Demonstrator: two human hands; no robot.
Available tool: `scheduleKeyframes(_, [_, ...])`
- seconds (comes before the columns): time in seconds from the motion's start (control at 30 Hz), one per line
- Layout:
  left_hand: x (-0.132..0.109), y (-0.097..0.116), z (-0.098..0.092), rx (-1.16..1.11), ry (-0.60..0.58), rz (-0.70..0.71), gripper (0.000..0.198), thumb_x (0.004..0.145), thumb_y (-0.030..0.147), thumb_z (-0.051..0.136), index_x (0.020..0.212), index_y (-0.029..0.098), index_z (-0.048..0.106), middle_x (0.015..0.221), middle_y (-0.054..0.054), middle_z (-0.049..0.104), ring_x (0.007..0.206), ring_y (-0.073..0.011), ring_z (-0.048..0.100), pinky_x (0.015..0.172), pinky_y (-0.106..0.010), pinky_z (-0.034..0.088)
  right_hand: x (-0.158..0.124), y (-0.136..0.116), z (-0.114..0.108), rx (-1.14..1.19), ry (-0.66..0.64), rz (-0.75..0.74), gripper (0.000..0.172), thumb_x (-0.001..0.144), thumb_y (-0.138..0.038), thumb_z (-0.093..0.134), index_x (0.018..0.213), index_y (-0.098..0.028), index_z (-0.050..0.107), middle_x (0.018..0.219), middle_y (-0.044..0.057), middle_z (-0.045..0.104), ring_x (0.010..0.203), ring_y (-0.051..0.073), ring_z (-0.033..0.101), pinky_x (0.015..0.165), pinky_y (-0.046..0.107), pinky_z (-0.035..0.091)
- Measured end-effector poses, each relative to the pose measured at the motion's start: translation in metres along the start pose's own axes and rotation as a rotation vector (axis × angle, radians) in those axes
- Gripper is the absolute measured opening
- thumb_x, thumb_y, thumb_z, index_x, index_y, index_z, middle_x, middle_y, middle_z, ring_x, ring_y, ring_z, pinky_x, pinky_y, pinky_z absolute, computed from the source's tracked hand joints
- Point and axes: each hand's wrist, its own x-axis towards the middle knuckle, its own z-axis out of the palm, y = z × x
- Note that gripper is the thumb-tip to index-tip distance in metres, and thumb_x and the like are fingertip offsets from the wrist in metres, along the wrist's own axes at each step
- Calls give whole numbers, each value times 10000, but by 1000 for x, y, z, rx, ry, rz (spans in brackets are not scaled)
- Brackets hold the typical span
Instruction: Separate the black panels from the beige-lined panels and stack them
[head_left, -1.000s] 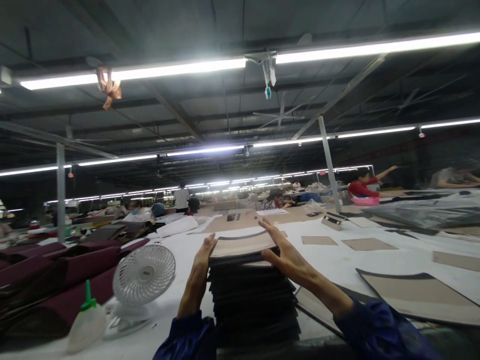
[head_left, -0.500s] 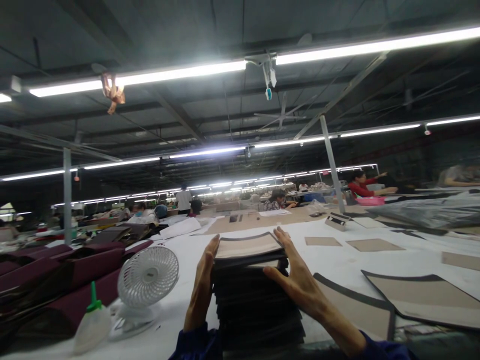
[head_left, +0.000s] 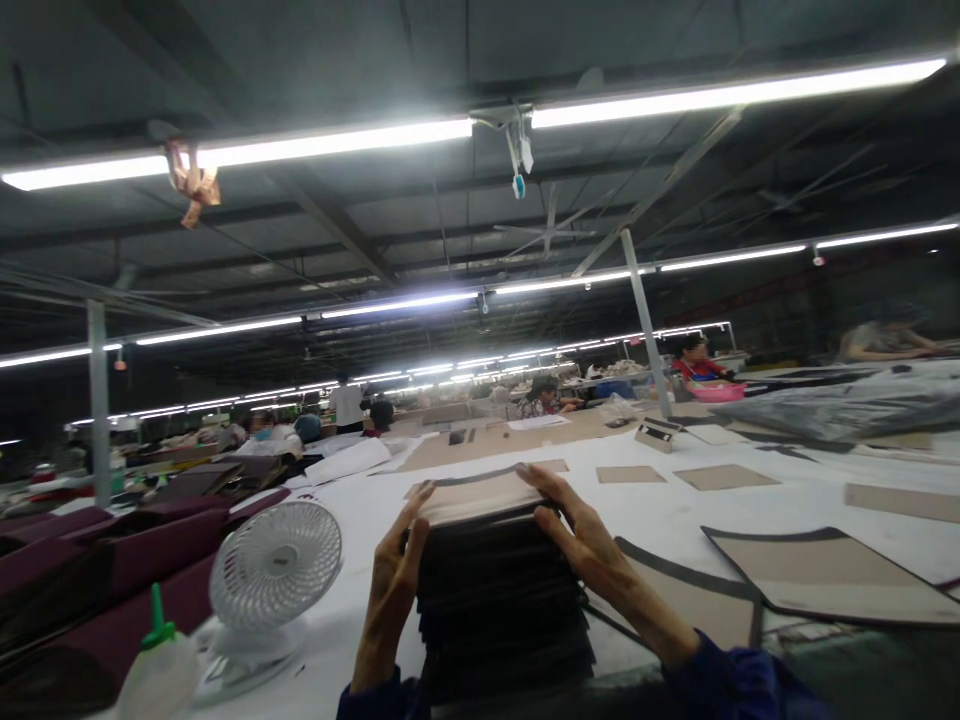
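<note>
A tall stack of dark-edged panels (head_left: 499,590), with a beige face on top, stands at the near edge of the white table. My left hand (head_left: 394,575) presses against the upper left side of the stack, its thumb at the front corner. At the upper right side, my right hand (head_left: 589,535) holds the stack, fingertips on the top far edge and thumb lower on the near side. The stack's layers look fairly even near the top and more ragged lower down.
A white fan (head_left: 277,565) and a green-tipped bottle (head_left: 159,670) stand left, beside maroon material (head_left: 142,550). Beige panels with dark borders (head_left: 832,575) lie right on the white tabletop (head_left: 540,485). Several people work farther back.
My left thumb has come round to the stack's front corner. The top panels now sit flush, with the gap under them closed. The view has shifted slightly to the right.
</note>
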Motion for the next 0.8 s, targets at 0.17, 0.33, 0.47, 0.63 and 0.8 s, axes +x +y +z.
scheduleKeyframes(0.17, [-6, 6, -3, 10, 88, -60, 622, 862, 600, 443, 1393, 278, 416, 1506, -31, 350, 1380, -297, 309, 1169, -488, 176, 0, -12, -31, -36, -120, 32, 596, 950, -594, 264, 1418, -253, 408, 1497, 51, 347, 1392, 228, 259, 1157, 448, 180])
scheduleKeyframes(0.33, [-30, 9, -10, -128, 367, -21, 564, 865, 561, 472, 1321, 230, 500, 1445, -85, 434, 1324, -322, 395, 1113, -521, 300, -36, -17, -108, -354, -66, 318, 635, 901, -633, 372, 1365, -215, 492, 1401, 114, 478, 1305, 295, 410, 1108, 503, 270])
scheduleKeyframes(0.47, [-57, -1, -18, -253, 461, -19, 478, 820, 477, 586, 1198, 184, 591, 1269, -105, 592, 1230, -325, 500, 1047, -536, 396, -100, -2, -147, -609, -388, 514, 883, 584, -595, 773, 1329, -182, 542, 1398, 186, 456, 1317, 399, 355, 1068, 564, 294])
scheduleKeyframes(0.63, [-76, 0, -18, -290, 425, -70, 410, 801, 447, 610, 1123, 194, 635, 1234, -82, 612, 1202, -332, 521, 1024, -529, 424, -150, 21, -149, -716, -451, 448, 674, 621, -329, 779, 1267, -262, 602, 1366, 119, 501, 1304, 387, 377, 1060, 575, 306])
scheduleKeyframes(0.8, [-76, 18, -9, -174, 378, -105, 406, 819, 456, 587, 1136, 206, 632, 1225, -74, 621, 1163, -318, 554, 1007, -501, 456, -124, 25, -146, -591, -249, 339, 304, 778, -298, 582, 1043, -344, 723, 1051, 28, 714, 992, 296, 652, 894, 448, 494])
